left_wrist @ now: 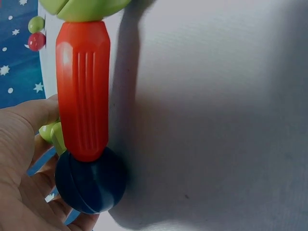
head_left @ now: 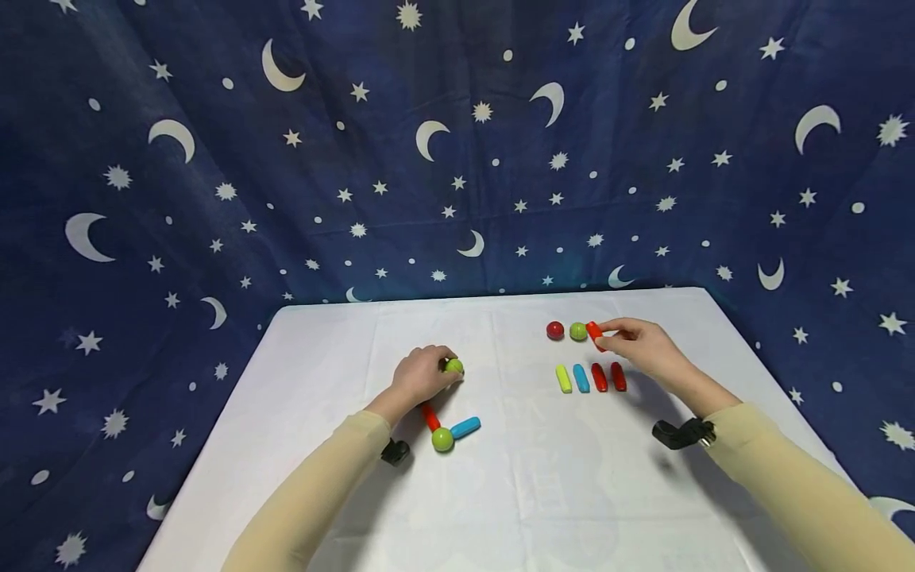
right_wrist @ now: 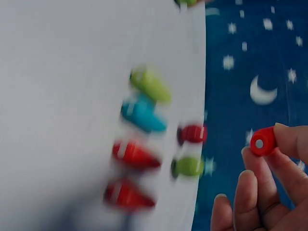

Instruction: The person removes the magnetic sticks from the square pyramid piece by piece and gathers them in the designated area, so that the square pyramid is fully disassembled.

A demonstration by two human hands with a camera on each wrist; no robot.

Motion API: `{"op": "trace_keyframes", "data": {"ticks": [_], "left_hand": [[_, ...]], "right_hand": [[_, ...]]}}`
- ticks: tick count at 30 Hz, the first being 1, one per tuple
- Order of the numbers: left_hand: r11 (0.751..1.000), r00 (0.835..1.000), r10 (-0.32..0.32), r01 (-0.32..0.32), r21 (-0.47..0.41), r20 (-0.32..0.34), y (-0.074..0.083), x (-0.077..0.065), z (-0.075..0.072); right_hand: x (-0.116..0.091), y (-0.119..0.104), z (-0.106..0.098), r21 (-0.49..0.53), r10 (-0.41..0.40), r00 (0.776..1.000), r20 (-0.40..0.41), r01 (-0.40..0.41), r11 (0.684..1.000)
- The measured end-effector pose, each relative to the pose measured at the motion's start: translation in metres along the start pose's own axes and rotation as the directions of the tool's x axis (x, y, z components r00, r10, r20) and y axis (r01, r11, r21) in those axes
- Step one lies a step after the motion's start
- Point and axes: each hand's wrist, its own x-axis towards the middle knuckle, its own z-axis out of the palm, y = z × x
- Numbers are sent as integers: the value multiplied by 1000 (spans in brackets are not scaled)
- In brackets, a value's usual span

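Note:
In the head view my left hand (head_left: 423, 375) curls its fingers around a green ball (head_left: 453, 366) of a ball-and-stick assembly on the table. A red stick (left_wrist: 84, 91) of that assembly runs from a dark blue ball (left_wrist: 91, 182) beside my palm to another green ball (head_left: 442, 439). From this second green ball a blue stick (head_left: 465, 427) sticks out to the right. Part of a green stick shows behind the dark blue ball. At the right, my right hand (head_left: 646, 349) pinches a red stick (right_wrist: 263, 141) between thumb and fingertips; its end shows a small silvery disc.
Beside the right hand lie a red ball (head_left: 555, 330) and a loose green ball (head_left: 578, 331). Nearer stands a row of sticks: yellow-green (head_left: 564, 379), blue (head_left: 581, 378) and two red (head_left: 599, 377). A star-patterned curtain (head_left: 457, 159) hangs behind the white table (head_left: 572, 492).

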Motion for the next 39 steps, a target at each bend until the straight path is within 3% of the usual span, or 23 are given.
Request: {"op": "trace_keyframes", "data": {"ticks": [6,14,23,39], "left_hand": [[1000,1000,-5,4,-9,-16,-4,-3,0],[1000,1000,-1,1,-18,-25,-4,-3,1],[1000,1000,9,-9,-25,-26,-3,-3,2],[1000,1000,-1,0,-22,-20,0,-3,1]], "right_hand": [[-8,43,-27,-65,93,995,-26,-95,993],[-13,78,-21,-107,152,988,-3,-152,983],[-12,86,-15,-158,157,987,-27,-160,974],[-16,81,-14,-164,202,979,-36,-205,965]]}}
